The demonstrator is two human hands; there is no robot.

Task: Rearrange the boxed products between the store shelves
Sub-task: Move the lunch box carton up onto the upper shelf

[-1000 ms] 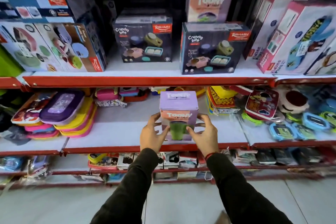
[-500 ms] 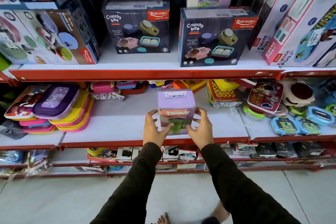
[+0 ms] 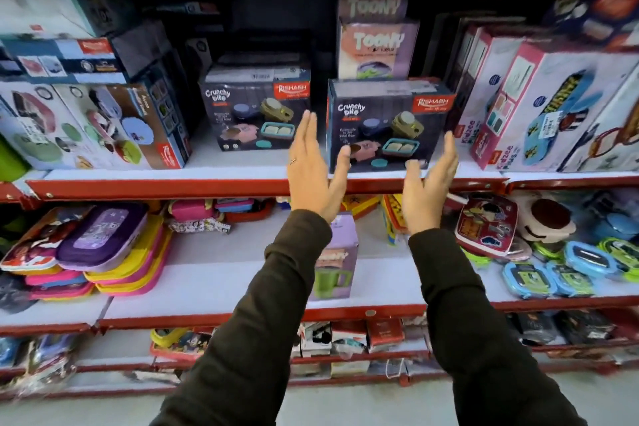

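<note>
A dark blue Crunchy Bite box [image 3: 390, 124] stands at the front of the upper shelf [image 3: 173, 185]. My left hand [image 3: 311, 169] is open at its left side, my right hand [image 3: 428, 183] open at its right side, both raised with fingers straight; neither grips it. A second Crunchy Bite box [image 3: 256, 107] stands further left and back. The purple Toony box [image 3: 337, 252], with a green mug pictured, stands alone on the middle shelf [image 3: 224, 287], partly hidden behind my left sleeve. Two more Toony boxes [image 3: 377, 45] are stacked behind the front blue box.
Pink-edged Kidzee boxes [image 3: 539, 104] lean at the upper right. Lunch set boxes [image 3: 86, 124] fill the upper left. On the middle shelf lie stacked flat lunch boxes [image 3: 103, 245] at the left and small blue containers [image 3: 560, 270] at the right. Small cartons [image 3: 345, 339] line the bottom shelf.
Both hands let go of the purple Toony box, left standing on the middle shelf, and rose to either side of the front Crunchy Bite box. The view tilted upward.
</note>
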